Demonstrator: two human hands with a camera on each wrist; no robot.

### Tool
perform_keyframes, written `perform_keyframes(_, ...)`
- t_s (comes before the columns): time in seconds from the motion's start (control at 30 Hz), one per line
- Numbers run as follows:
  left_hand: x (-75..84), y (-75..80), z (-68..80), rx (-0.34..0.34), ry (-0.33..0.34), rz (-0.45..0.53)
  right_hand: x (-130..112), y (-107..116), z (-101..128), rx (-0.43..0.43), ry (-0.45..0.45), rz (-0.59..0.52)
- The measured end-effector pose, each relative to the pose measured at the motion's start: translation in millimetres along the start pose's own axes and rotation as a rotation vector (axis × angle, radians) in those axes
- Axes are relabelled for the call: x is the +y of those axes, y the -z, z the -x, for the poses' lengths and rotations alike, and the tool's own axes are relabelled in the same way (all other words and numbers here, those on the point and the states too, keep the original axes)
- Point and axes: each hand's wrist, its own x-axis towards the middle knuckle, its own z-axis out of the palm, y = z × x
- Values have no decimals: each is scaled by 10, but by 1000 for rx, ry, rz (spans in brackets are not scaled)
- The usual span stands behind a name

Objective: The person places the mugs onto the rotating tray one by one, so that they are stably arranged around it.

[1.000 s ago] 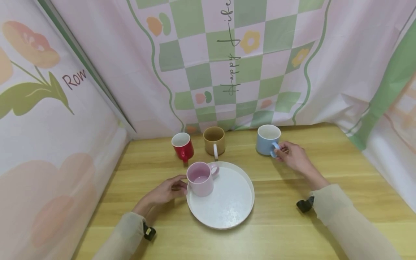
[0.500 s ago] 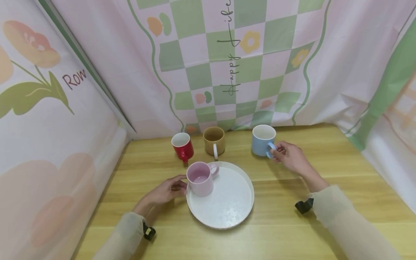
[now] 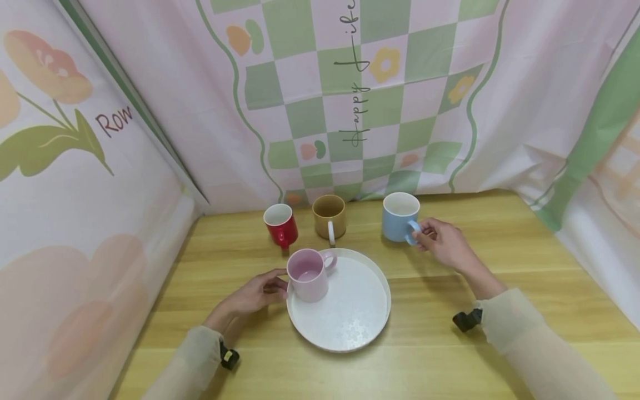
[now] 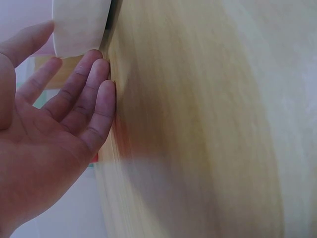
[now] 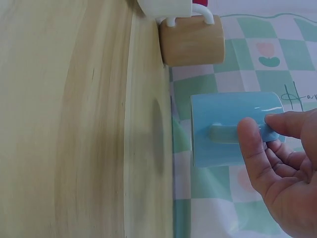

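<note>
Staged tabletop booth, not real kitchen: pale wooden table [image 3: 430, 355] boxed in by hanging pink-and-green checked flower-print cloth [image 3: 350, 100], four ceramic mugs, round tray.

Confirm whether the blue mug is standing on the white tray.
No: the blue mug is off the white tray, its handle held by the right hand.

blue mug [image 3: 400, 217] | pink mug [image 3: 307, 275] | red mug [image 3: 281, 224] | tan mug [image 3: 329, 215] | white tray [image 3: 350, 311]
</note>
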Motion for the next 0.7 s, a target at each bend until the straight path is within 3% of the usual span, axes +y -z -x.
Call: perform_keyframes(0.7, -5, -1, 2, 1, 11, -4, -182, -47, 120, -25, 35, -19)
